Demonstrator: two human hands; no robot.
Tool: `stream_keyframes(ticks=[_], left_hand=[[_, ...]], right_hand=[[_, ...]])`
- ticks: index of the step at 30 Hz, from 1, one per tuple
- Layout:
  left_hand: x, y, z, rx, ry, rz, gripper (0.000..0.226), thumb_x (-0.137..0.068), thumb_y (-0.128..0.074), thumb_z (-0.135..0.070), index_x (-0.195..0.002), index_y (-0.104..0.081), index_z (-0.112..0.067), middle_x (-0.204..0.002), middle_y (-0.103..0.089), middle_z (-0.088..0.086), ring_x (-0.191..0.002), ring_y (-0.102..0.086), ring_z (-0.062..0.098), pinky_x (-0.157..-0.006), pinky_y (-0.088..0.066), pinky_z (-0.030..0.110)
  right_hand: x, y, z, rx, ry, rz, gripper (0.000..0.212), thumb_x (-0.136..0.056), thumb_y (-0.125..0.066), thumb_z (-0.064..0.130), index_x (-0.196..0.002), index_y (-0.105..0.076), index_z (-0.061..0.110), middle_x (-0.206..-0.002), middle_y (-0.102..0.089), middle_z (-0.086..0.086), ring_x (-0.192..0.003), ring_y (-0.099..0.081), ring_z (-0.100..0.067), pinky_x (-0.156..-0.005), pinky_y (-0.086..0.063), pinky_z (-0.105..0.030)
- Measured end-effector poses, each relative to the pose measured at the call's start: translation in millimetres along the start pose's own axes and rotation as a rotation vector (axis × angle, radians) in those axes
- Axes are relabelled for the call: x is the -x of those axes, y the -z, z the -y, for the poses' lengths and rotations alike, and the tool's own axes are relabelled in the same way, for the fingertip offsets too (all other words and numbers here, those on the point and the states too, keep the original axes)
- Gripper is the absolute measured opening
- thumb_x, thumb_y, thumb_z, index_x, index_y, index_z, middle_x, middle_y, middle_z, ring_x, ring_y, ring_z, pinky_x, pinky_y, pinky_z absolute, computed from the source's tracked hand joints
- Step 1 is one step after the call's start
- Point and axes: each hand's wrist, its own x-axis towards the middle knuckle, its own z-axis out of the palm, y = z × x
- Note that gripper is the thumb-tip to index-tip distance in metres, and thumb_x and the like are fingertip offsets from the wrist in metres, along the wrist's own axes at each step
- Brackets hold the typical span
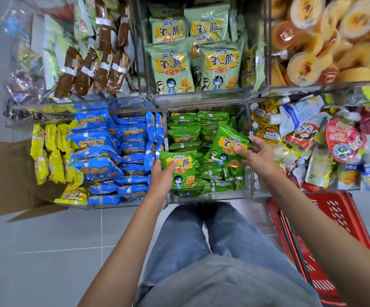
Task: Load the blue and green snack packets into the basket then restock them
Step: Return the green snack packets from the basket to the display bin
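Green snack packets (pixel 186 138), centre compartment of clear shelf bin (pixel 212 196), beside blue snack packets (pixel 104 151): 2 pcs on top, one gripped by left hand (pixel 160 176), one tilted & pinched in right hand (pixel 254 158), prob. to seat them face-up; red basket (pixel 334 209) on floor at right.

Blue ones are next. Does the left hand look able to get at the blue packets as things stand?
Likely yes for reach: the blue packets lie in the open-topped compartment just left of the left hand. But that hand grips a green packet, so it isn't free to take one.
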Motion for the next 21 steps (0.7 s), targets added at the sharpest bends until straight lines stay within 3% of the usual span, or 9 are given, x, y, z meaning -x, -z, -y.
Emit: stream_keyframes(ticks=[3,6,7,13,18,21], left_hand=[[-4,2,2,0.023,0.013,-0.008,0.07,-0.096,-0.051,-0.034,-0.152,-0.012,-0.018,-0.159,-0.013,0.0,-0.144,-0.02,0.022,-0.111,-0.024,0.04],[-7,2,5,0.019,0.011,-0.022,0.071,-0.095,-0.052,-0.034,-0.152,-0.012,-0.018,-0.159,-0.013,0.0,-0.144,-0.02,0.022,-0.111,-0.024,0.039],[-8,2,6,0.018,0.011,-0.026,0.071,-0.095,-0.052,-0.033,-0.152,-0.012,-0.018,-0.159,-0.013,0.0,-0.144,-0.02,0.021,-0.111,-0.024,0.039],[-10,4,12,0.058,0.024,-0.051,0.07,-0.095,-0.053,-0.032,-0.151,-0.015,-0.017,-0.158,-0.018,-0.001,-0.142,-0.023,0.019,-0.108,-0.026,0.035],[-11,3,15,0.085,0.046,-0.047,0.073,-0.094,-0.055,-0.032,-0.152,-0.014,-0.017,-0.158,-0.017,-0.001,-0.143,-0.022,0.018,-0.109,-0.026,0.035],[-11,1,14,0.087,0.051,-0.04,0.075,-0.092,-0.058,-0.031,-0.152,-0.014,-0.018,-0.158,-0.016,-0.001,-0.143,-0.022,0.018,-0.106,-0.027,0.033]], right_hand=[[-15,-3,-6,0.19,0.077,-0.059,0.025,-0.078,-0.07,0.001,-0.089,-0.054,0.016,-0.086,-0.058,0.002,-0.066,-0.059,-0.01,-0.051,-0.052,-0.019],[-33,-14,-19,0.442,0.052,-0.1,0.025,-0.078,-0.071,0.003,-0.097,-0.057,0.012,-0.097,-0.062,-0.009,-0.078,-0.065,-0.025,-0.071,-0.056,-0.042],[-39,-17,-24,0.502,0.039,-0.129,0.027,-0.078,-0.072,0.006,-0.101,-0.058,0.01,-0.102,-0.064,-0.012,-0.084,-0.064,-0.028,-0.077,-0.054,-0.044],[-63,-40,-37,0.453,0.09,-0.151,0.028,-0.077,-0.074,0.012,-0.103,-0.064,0.012,-0.113,-0.065,-0.011,-0.096,-0.059,-0.02,-0.082,-0.047,-0.026],[-67,-51,-43,0.419,0.147,-0.192,0.032,-0.075,-0.076,0.012,-0.105,-0.065,0.015,-0.104,-0.066,-0.008,-0.098,-0.06,-0.023,-0.088,-0.049,-0.033],[-66,-54,-51,0.454,0.143,-0.287,0.039,-0.075,-0.075,0.011,-0.109,-0.056,0.012,-0.101,-0.065,-0.01,-0.094,-0.06,-0.025,-0.08,-0.044,-0.029]])
